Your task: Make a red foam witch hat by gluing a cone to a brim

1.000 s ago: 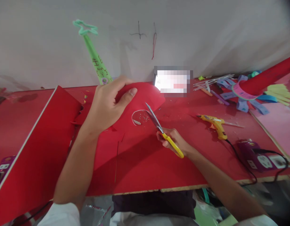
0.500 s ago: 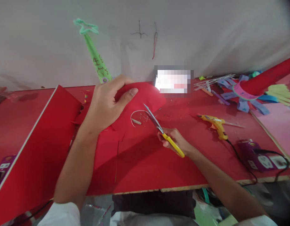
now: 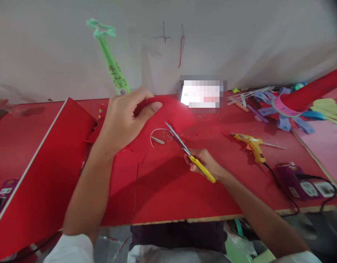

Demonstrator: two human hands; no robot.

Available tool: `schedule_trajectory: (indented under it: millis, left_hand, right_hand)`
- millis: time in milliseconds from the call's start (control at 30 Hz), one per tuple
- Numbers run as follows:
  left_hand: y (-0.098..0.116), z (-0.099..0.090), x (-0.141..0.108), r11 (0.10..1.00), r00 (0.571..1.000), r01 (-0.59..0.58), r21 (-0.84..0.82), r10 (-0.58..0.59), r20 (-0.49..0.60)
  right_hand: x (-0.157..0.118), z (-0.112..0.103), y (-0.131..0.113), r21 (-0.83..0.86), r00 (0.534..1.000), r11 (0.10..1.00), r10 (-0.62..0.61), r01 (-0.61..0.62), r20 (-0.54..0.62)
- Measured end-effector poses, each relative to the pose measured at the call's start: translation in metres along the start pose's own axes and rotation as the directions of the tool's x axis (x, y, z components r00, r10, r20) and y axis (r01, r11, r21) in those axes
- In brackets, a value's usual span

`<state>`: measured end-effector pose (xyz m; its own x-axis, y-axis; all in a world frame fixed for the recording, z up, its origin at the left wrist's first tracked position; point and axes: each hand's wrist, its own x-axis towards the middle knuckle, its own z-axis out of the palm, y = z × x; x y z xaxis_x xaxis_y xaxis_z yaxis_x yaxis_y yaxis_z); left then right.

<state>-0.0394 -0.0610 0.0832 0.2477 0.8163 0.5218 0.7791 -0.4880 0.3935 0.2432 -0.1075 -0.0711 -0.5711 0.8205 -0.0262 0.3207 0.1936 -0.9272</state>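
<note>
My left hand (image 3: 131,118) pinches a curved sheet of red paper (image 3: 171,109) between thumb and fingers, above the red tabletop. In my right hand (image 3: 202,160) is a pair of scissors (image 3: 194,159) with yellow handles. Their blades point up and to the left, with the tips close to the lower edge of the red paper; I cannot tell whether they touch it. Under the blades lie a thin pale curved strip (image 3: 154,130), a short pale stick (image 3: 157,140) and small scraps on the table.
A yellow glue gun (image 3: 250,144) lies right of my right hand, its cord near a purple power socket (image 3: 297,182). A large red board (image 3: 48,164) leans at the left. A lit screen (image 3: 198,95) and a green cone (image 3: 112,67) stand at the back wall.
Barely anything differs. The scissors' tips have shifted very slightly left along the red paper, and the whole view has moved a little. Both hands keep their hold.
</note>
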Motion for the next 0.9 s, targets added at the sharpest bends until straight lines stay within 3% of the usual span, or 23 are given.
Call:
schedule_trajectory:
  millis: [500,900]
  left_hand:
    - [0.0,-0.003,-0.001,1.0,1.0,0.002,0.008,-0.002,0.024]
    - [-0.002,-0.005,0.0,0.999,0.998,-0.028,0.017,0.027,0.061]
  right_hand:
    - [0.003,-0.006,-0.004,-0.104,1.0,0.994,-0.027,0.027,0.0]
    - [0.002,-0.012,0.004,-0.138,0.999,0.99,0.02,-0.014,0.045]
